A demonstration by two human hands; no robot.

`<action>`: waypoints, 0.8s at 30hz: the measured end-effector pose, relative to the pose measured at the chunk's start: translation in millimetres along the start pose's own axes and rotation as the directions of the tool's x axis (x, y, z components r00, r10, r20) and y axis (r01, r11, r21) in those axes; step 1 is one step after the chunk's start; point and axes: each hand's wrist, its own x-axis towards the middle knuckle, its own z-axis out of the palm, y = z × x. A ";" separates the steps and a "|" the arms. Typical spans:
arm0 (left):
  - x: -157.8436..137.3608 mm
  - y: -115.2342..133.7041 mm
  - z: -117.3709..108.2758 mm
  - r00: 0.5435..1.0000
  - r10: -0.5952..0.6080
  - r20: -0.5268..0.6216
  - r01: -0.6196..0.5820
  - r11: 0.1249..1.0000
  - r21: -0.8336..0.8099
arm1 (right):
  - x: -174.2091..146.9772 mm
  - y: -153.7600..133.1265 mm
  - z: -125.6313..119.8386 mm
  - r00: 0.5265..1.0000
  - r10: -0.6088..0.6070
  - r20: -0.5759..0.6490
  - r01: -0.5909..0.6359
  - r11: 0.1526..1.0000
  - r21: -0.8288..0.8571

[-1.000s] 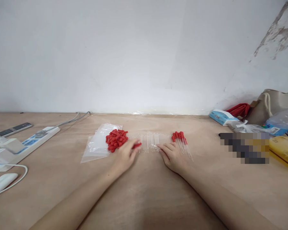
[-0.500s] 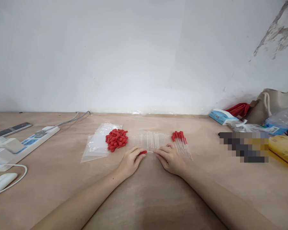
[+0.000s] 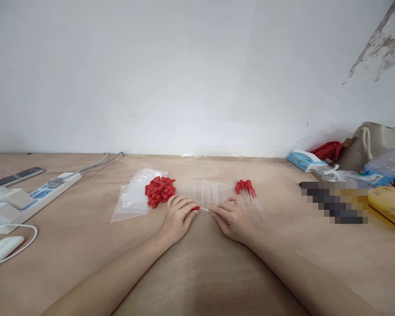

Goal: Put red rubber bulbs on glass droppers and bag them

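My left hand (image 3: 181, 216) pinches a red rubber bulb (image 3: 195, 208), mostly covered by the fingers. Facing it, my right hand (image 3: 231, 218) is closed on a thin clear dropper tube (image 3: 204, 210), which spans the gap between the hands and meets the bulb's end. How far the tube sits inside the bulb I cannot tell. Behind the hands lies a row of clear dropper tubes (image 3: 210, 191). A heap of red rubber bulbs (image 3: 159, 192) is beyond my left hand. Several droppers with red bulbs fitted (image 3: 246, 186) lie past my right hand.
Clear plastic bags (image 3: 128, 204) lie partly under the bulb heap. A power strip (image 3: 42, 195) with plugs and cables runs along the left. At right are a blue tissue pack (image 3: 304, 160), a plastic bottle (image 3: 388, 162) and a yellow package (image 3: 390, 204). A wall closes off the back.
The left fingers have spread forward over the bulb, covering more of it, and the bulb has shifted slightly left. My right hand has barely moved.
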 end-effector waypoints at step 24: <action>-4.4 4.8 0.2 0.983 0.119 0.137 -0.123 0.992 0.021 | 0.9 -2.7 -4.9 0.989 -0.096 0.109 0.103 0.993 -0.064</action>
